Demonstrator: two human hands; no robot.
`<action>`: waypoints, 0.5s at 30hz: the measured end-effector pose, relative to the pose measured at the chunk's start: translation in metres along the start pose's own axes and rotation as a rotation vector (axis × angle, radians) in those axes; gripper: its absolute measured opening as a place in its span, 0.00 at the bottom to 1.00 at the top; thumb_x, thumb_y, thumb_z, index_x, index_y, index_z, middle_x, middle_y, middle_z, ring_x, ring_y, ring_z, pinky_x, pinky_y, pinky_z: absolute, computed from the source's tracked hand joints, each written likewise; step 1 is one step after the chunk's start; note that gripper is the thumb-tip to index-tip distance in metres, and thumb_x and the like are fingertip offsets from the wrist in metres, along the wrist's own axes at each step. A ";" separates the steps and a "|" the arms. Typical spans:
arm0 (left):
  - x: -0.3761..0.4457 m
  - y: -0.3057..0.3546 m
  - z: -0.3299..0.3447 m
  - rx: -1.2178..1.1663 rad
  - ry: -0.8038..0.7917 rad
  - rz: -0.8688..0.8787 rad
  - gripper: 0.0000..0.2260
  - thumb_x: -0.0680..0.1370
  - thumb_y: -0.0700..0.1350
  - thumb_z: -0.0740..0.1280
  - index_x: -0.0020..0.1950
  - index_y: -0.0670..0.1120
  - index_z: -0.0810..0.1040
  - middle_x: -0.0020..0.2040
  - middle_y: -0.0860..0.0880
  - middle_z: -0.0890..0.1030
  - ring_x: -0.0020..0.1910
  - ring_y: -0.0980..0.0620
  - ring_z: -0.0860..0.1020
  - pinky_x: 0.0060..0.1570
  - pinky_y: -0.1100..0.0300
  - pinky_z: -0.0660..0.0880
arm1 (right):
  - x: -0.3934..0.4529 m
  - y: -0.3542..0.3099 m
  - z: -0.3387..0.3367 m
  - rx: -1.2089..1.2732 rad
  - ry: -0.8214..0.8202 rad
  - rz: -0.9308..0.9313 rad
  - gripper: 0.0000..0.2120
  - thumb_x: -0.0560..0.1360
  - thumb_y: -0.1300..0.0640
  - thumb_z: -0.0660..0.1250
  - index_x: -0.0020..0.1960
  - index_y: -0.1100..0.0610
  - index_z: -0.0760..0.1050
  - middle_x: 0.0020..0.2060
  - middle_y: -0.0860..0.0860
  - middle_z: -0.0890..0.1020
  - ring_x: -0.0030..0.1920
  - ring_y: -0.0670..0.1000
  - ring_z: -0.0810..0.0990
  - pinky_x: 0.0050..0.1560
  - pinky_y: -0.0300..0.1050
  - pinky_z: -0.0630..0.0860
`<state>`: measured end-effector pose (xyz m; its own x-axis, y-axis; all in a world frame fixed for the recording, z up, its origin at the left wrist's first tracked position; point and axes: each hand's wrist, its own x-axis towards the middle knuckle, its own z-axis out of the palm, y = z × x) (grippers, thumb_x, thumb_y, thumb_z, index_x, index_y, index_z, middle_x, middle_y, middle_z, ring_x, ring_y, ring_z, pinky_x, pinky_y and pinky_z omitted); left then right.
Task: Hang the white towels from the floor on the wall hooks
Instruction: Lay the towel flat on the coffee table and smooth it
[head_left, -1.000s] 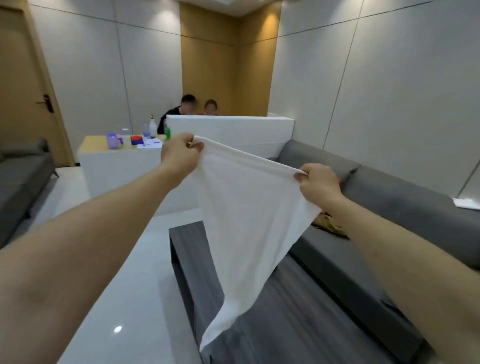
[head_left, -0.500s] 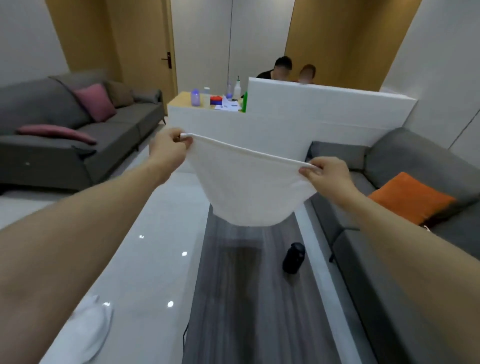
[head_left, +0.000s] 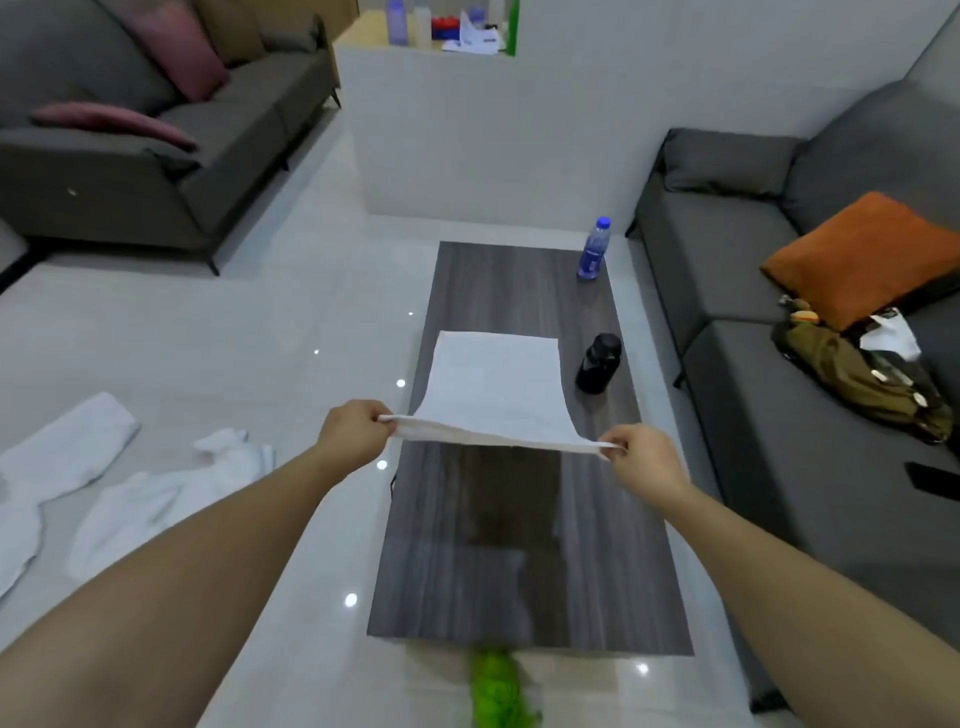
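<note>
I hold a white towel stretched between both hands above the dark wooden coffee table. My left hand pinches its near left corner and my right hand pinches its near right corner. The far part of the towel lies flat on the table top. Several more white towels lie crumpled on the shiny floor at the left. No wall hooks are in view.
On the table stand a black bottle and a blue water bottle. A grey sofa with an orange cushion and a bag runs along the right. Another grey sofa stands far left. A white counter closes the back.
My view has tipped down from the room to the table. The towel, held hanging in the air before, has come down and its far end now rests on the table.
</note>
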<state>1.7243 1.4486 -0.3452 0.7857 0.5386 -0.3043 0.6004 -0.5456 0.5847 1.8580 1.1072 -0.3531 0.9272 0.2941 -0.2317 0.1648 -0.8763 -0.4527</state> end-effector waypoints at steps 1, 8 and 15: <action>-0.013 -0.014 0.009 0.009 -0.032 -0.011 0.08 0.79 0.45 0.63 0.48 0.49 0.82 0.39 0.49 0.79 0.38 0.51 0.76 0.32 0.61 0.69 | -0.017 0.008 0.014 -0.005 -0.015 0.017 0.12 0.76 0.64 0.64 0.50 0.53 0.84 0.41 0.52 0.82 0.40 0.52 0.78 0.39 0.43 0.70; -0.082 -0.089 0.052 0.093 -0.181 -0.058 0.08 0.78 0.44 0.62 0.49 0.48 0.82 0.42 0.48 0.80 0.42 0.49 0.77 0.39 0.59 0.72 | -0.111 0.051 0.083 0.005 -0.074 0.128 0.09 0.78 0.61 0.66 0.50 0.54 0.84 0.44 0.53 0.85 0.45 0.53 0.81 0.46 0.45 0.76; -0.068 -0.094 0.071 0.130 -0.205 -0.058 0.08 0.79 0.46 0.63 0.48 0.48 0.82 0.42 0.49 0.80 0.42 0.50 0.77 0.41 0.58 0.73 | -0.104 0.067 0.098 0.089 -0.060 0.209 0.06 0.77 0.60 0.68 0.46 0.55 0.84 0.38 0.49 0.83 0.41 0.49 0.80 0.44 0.46 0.78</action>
<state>1.6247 1.4177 -0.4325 0.7552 0.4371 -0.4885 0.6490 -0.6030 0.4639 1.7397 1.0551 -0.4434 0.9162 0.1339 -0.3778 -0.0618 -0.8841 -0.4633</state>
